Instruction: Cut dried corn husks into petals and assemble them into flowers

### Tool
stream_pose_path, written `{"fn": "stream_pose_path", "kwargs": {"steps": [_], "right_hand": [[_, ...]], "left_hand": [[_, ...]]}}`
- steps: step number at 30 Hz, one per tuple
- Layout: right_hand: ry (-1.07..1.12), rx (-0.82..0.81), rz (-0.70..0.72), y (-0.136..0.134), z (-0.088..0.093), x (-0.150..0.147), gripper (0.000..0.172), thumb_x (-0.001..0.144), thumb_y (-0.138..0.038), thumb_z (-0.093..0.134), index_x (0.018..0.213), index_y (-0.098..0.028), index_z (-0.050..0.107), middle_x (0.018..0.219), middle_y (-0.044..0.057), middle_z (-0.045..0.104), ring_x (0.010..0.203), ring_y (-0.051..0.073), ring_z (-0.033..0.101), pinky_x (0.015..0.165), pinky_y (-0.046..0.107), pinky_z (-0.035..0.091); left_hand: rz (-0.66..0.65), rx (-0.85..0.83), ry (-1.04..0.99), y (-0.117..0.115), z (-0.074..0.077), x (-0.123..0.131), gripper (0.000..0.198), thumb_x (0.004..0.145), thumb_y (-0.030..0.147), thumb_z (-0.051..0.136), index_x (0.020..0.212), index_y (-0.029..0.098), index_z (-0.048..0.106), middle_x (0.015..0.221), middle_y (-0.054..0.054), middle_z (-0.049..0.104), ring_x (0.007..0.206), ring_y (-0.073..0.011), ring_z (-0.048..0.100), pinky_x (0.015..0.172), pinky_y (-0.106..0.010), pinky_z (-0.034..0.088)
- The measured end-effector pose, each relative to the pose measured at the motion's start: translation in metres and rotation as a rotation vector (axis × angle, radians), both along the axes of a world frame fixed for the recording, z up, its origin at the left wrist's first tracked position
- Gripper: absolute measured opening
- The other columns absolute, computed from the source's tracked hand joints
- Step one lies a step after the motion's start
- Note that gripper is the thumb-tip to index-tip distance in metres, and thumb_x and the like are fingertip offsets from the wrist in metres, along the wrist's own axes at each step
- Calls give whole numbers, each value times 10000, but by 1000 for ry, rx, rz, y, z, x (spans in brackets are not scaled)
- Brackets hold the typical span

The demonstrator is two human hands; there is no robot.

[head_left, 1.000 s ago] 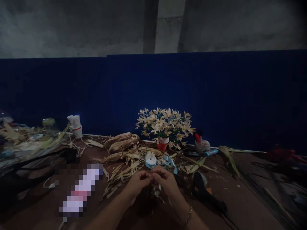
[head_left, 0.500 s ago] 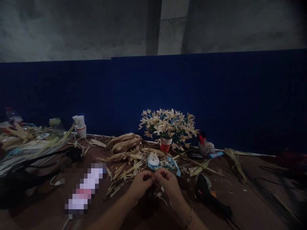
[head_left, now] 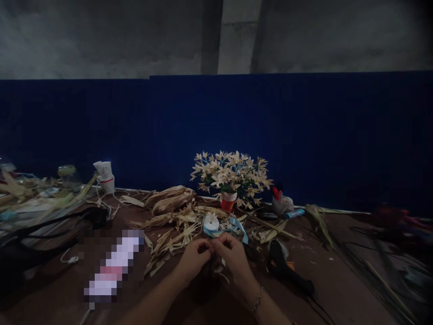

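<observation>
My left hand [head_left: 193, 258] and my right hand [head_left: 233, 256] meet fingertip to fingertip low over the brown table [head_left: 338, 289]. Both are curled in a pinch on a small pale piece too dim to name. Small pale scraps [head_left: 221, 271] lie just under them. A roll of light blue ribbon [head_left: 212, 223] with a loose tail lies just beyond the fingers. Dried corn husks [head_left: 172, 203] are heaped to the left of it. A bracelet circles my right wrist.
A red cup of pale husk flowers [head_left: 230, 178] stands at the blue back panel. A black glue gun [head_left: 284, 271] lies right of my hands. A small container with red handles [head_left: 280, 203], a white cup [head_left: 107, 180], cables and more husks [head_left: 40, 198] crowd the left.
My hands stay pinched together in the same spot. Only the view sways slightly.
</observation>
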State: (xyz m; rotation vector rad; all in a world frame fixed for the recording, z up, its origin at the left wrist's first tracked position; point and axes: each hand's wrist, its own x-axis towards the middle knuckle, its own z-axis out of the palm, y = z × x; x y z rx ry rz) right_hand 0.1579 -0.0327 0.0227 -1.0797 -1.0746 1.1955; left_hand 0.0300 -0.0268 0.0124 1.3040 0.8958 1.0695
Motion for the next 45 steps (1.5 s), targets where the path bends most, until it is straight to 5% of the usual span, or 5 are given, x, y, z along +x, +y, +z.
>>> {"fn": "stream_pose_path", "kwargs": {"steps": [18,27,39,42,45], "right_hand": [[18,55,38,2,-3,4,279,608,-397,673,570,-162,528,657,-3,526,573,114,456,525,218,374],[-85,119,-130,4,-8,3,337,644,-370,656,524,-191,398,575,-53,423,523,93,374,537,218,346],[-230,113,-271,13,15,22,293,721,-435,527,602,-168,539,569,-8,529,551,136,467,559,259,376],[-431,168,-308,8,39,63,245,728,-361,511,843,-166,605,833,55,625,796,207,540,719,307,396],[-1208,67,-453,-12,42,108,308,678,-230,524,971,-157,581,992,126,605,961,297,508,799,409,351]], "left_hand": [[22,-7,94,-1,1,1,168,688,312,560,659,147,562,606,7,551,587,-119,478,586,-227,377],[191,471,412,2,1,-1,118,643,122,522,591,179,611,719,-34,619,761,-181,525,741,-293,371],[261,453,413,4,1,0,97,639,179,533,559,179,588,745,-39,574,794,-200,509,734,-317,382],[255,365,313,6,-1,-4,127,665,253,552,590,168,609,734,-38,579,765,-192,522,709,-300,390],[218,250,175,7,0,-7,192,697,325,552,648,156,626,727,-32,581,715,-171,527,667,-273,395]]}}
